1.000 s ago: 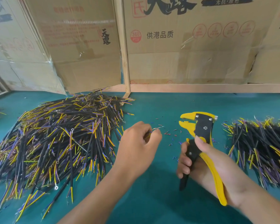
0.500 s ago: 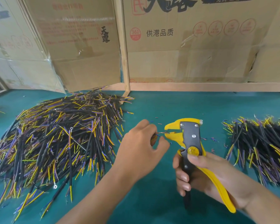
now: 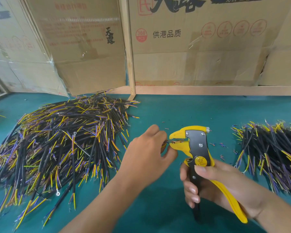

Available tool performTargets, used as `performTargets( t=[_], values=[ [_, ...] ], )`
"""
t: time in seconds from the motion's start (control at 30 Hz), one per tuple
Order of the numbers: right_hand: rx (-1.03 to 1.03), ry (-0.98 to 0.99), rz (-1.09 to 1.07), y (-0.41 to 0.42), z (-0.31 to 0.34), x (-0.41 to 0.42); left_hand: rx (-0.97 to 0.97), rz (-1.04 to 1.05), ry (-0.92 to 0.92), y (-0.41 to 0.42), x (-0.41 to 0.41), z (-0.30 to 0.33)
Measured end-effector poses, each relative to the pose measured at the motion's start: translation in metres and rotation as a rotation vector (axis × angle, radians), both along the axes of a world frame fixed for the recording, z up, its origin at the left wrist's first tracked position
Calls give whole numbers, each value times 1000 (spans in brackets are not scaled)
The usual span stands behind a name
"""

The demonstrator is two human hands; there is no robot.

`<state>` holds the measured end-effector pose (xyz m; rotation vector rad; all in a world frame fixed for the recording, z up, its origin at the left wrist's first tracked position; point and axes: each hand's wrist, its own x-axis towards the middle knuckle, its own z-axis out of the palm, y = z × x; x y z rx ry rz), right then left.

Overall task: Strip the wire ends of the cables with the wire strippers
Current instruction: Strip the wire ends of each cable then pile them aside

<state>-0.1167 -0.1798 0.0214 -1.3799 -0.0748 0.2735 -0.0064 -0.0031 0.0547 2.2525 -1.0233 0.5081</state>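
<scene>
My right hand (image 3: 213, 185) grips the handles of the yellow and black wire strippers (image 3: 196, 145), jaws pointing left. My left hand (image 3: 148, 153) pinches a short cable (image 3: 164, 145), mostly hidden under its fingers, and holds the cable's thin wire end in the stripper jaws. A large heap of black cables with yellow, blue and purple wire ends (image 3: 57, 145) lies on the left of the green table (image 3: 175, 111). A second pile of the same cables (image 3: 272, 153) lies at the right edge.
Small bits of stripped insulation (image 3: 222, 145) are scattered on the table around the tool. Cardboard boxes (image 3: 191, 41) and a wooden frame (image 3: 129, 52) stand along the back of the table.
The strippers have swung left and down from upright, meeting my left hand. The wire end now sits inside the jaws, where a second ago it was held apart from the tool.
</scene>
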Motion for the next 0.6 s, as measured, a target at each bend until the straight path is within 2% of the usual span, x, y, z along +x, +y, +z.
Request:
performTargets(
  t=[0.1,0.23,0.6],
  values=[
    [20,39,15,0,5,3,-11,-3,-7,-1,0,0],
    [191,50,74,6,11,4,-7,-4,-17,-1,0,-2],
    [125,40,-3,11,12,3,34,-3,-25,-1,1,-4]
  ],
)
